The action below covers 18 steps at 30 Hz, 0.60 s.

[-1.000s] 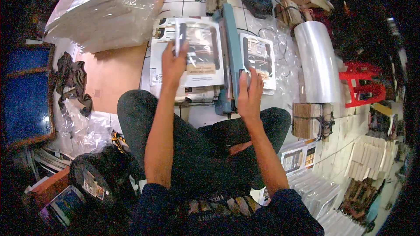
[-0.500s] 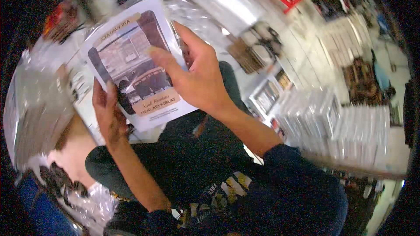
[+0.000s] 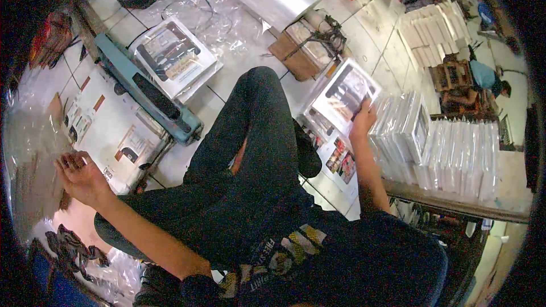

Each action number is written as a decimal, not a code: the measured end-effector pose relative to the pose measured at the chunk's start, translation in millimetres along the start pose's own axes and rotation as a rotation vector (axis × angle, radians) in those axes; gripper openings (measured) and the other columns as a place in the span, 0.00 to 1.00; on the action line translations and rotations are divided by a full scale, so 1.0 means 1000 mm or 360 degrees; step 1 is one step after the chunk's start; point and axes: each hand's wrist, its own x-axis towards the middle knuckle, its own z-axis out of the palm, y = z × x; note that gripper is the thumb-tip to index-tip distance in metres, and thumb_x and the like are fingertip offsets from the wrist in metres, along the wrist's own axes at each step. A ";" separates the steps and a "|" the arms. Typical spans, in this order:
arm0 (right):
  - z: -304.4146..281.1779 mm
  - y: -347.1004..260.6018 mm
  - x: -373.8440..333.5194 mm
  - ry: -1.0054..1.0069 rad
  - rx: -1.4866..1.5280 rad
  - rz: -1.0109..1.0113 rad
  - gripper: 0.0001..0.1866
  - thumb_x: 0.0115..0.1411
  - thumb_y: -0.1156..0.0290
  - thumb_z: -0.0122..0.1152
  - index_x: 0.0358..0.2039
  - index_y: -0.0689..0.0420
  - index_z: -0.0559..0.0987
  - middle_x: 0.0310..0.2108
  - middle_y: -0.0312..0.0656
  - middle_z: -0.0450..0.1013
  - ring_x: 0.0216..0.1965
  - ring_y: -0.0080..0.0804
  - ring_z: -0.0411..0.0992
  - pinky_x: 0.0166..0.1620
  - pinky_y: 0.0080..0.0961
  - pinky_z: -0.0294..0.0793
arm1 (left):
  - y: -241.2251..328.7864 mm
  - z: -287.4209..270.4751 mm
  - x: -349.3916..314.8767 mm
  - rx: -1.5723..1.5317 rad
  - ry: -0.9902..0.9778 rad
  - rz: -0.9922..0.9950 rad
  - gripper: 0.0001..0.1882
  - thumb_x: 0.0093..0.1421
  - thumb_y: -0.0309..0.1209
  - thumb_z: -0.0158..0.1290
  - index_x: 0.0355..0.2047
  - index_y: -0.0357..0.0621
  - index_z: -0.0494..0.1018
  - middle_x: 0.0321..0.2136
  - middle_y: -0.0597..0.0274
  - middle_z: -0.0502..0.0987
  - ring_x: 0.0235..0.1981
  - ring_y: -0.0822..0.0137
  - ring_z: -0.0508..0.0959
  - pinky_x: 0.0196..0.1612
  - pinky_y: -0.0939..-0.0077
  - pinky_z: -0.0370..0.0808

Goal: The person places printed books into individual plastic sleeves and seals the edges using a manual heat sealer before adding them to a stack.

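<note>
Gripping a book (image 3: 344, 96), right-hand fingers (image 3: 365, 110) overlap its edge.

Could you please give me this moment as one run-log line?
Left hand: open, loosely curled, near plastic-covered stack | Right hand: holding white-covered book | Teal device: between printed sheets and wrapped book
</note>
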 end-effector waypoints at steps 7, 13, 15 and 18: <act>0.001 0.129 0.011 0.0082 -0.0521 0.0243 0.18 0.66 0.58 0.53 0.24 0.58 0.75 0.16 0.32 0.65 0.21 0.22 0.62 0.24 0.26 0.61 | -0.031 0.032 -0.011 0.0435 0.0367 0.0212 0.14 0.65 0.36 0.50 0.42 0.37 0.72 0.38 0.57 0.74 0.42 0.65 0.72 0.47 0.70 0.70; 0.028 0.014 -0.019 0.0336 -0.1404 -0.1463 0.20 0.60 0.61 0.61 0.43 0.68 0.77 0.35 0.48 0.77 0.35 0.37 0.75 0.43 0.35 0.74 | -0.049 0.033 -0.012 0.0622 0.0512 0.0248 0.14 0.65 0.38 0.49 0.44 0.41 0.72 0.35 0.62 0.73 0.40 0.68 0.72 0.46 0.71 0.70; 0.067 -0.036 -0.042 -0.0417 -0.0506 -0.0841 0.17 0.60 0.65 0.62 0.45 0.63 0.78 0.45 0.50 0.75 0.46 0.41 0.73 0.51 0.34 0.71 | -0.058 0.037 -0.009 0.0776 0.0563 0.0163 0.13 0.65 0.38 0.49 0.43 0.42 0.72 0.35 0.64 0.73 0.39 0.69 0.72 0.46 0.72 0.70; 0.148 -0.088 -0.086 -0.1010 -0.0021 -0.0605 0.18 0.61 0.65 0.62 0.47 0.62 0.77 0.40 0.45 0.78 0.39 0.33 0.76 0.47 0.27 0.74 | -0.076 0.046 -0.012 0.0870 0.0635 0.0136 0.10 0.63 0.38 0.52 0.39 0.46 0.73 0.32 0.67 0.74 0.35 0.72 0.73 0.44 0.74 0.67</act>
